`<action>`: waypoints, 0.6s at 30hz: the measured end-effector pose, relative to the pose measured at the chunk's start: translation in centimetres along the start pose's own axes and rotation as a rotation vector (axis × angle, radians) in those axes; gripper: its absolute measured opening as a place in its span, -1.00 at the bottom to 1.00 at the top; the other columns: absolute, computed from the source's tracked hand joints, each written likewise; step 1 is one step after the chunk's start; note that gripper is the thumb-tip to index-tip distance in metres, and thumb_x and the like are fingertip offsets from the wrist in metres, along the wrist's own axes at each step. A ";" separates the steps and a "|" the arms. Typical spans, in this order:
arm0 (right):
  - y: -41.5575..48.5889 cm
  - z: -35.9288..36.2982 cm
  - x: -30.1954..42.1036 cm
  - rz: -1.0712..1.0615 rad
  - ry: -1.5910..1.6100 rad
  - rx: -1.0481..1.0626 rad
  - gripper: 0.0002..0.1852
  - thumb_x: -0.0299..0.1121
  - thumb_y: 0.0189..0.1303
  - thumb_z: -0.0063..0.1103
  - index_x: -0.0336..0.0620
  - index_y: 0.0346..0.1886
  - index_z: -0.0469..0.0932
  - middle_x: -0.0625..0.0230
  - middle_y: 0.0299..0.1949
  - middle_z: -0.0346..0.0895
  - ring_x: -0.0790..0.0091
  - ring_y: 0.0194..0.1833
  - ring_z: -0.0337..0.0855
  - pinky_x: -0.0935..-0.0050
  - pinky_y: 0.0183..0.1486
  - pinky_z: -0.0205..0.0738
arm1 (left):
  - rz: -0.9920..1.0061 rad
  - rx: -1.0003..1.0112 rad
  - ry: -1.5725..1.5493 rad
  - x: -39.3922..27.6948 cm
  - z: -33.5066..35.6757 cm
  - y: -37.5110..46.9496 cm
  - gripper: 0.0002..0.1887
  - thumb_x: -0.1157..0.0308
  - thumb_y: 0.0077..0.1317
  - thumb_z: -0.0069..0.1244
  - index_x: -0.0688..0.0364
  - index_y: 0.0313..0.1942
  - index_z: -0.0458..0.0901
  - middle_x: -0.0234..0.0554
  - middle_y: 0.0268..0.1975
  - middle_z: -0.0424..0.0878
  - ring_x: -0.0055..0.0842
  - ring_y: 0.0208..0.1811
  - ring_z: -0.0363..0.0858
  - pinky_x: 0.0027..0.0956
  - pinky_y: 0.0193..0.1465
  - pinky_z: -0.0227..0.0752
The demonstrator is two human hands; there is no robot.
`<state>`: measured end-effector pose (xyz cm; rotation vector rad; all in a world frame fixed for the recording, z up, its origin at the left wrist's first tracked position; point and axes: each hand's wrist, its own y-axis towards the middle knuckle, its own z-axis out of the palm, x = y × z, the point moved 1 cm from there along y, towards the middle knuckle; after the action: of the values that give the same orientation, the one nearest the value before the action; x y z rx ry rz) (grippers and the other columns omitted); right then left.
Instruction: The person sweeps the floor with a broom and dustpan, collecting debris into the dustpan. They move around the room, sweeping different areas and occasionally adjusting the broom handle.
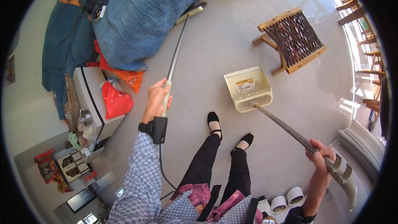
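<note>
My left hand [159,99] is closed around the pale grip of a broom [179,46] with a metal handle. The broom's head [192,14] lies on the floor against a blue cloth cover, and part of its dark bristles is hidden there. At the right, my right hand [321,157] grips the long handle of a cream plastic dustpan [248,88]. The pan rests on the floor ahead of my feet, its mouth facing away from me. A toothed comb edge runs across it, and a printed label is stuck inside. Small dark specks [214,49] lie on the tiles between broom and stool.
A folding wooden stool [292,42] with a woven cord seat stands beyond the dustpan. The blue cover [143,18] drapes a bulky piece at the left. Red bags [116,101] sit on a white cabinet [90,84]. Two white pots [293,195] stand near my right side.
</note>
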<state>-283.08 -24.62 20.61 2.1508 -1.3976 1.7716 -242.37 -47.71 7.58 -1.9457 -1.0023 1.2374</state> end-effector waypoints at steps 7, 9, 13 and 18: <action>0.8 1.1 0.9 -0.020 -0.153 0.097 -0.69 -0.16 0.21 0.33 -0.19 -0.38 0.49 0.10 0.00 0.61 0.35 -0.04 0.59 0.35 0.03 0.56 | 0.007 -0.037 0.210 1.6 2.9 0.7 -0.44 0.38 0.42 -0.19 0.06 0.44 0.27 -0.34 -0.50 0.42 -0.60 -0.60 0.38 -0.42 -0.62 0.29; 0.8 1.4 1.2 -0.023 -0.126 0.101 -0.68 -0.14 0.20 0.34 -0.19 -0.39 0.50 0.10 -0.01 0.62 0.37 -0.05 0.59 0.36 0.02 0.56 | -0.019 -0.010 0.296 2.4 2.4 -0.3 -0.44 0.41 0.46 -0.19 0.04 0.46 0.22 -0.39 -0.51 0.38 -0.62 -0.58 0.36 -0.45 -0.60 0.26; 0.8 1.9 1.7 -0.020 -0.145 0.111 -0.68 -0.14 0.20 0.34 -0.19 -0.39 0.50 0.10 -0.01 0.62 0.38 -0.06 0.59 0.39 -0.01 0.56 | -0.045 0.039 0.336 4.5 0.0 -5.0 -0.45 0.42 0.45 -0.19 0.06 0.45 0.26 -0.39 -0.54 0.38 -0.62 -0.61 0.34 -0.43 -0.60 0.27; 0.9 2.4 2.0 -0.040 -0.158 0.114 -0.69 -0.15 0.21 0.33 -0.18 -0.38 0.49 0.11 -0.01 0.62 0.35 -0.06 0.60 0.36 0.00 0.55 | -0.125 0.049 0.240 5.7 -3.7 -12.3 -0.45 0.41 0.44 -0.13 0.07 0.44 0.29 -0.39 -0.52 0.41 -0.64 -0.60 0.36 -0.48 -0.60 0.30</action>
<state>-281.91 -27.65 20.92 2.4071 -1.3028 1.7423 -240.73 -36.82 16.36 -1.9089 -0.9443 0.9258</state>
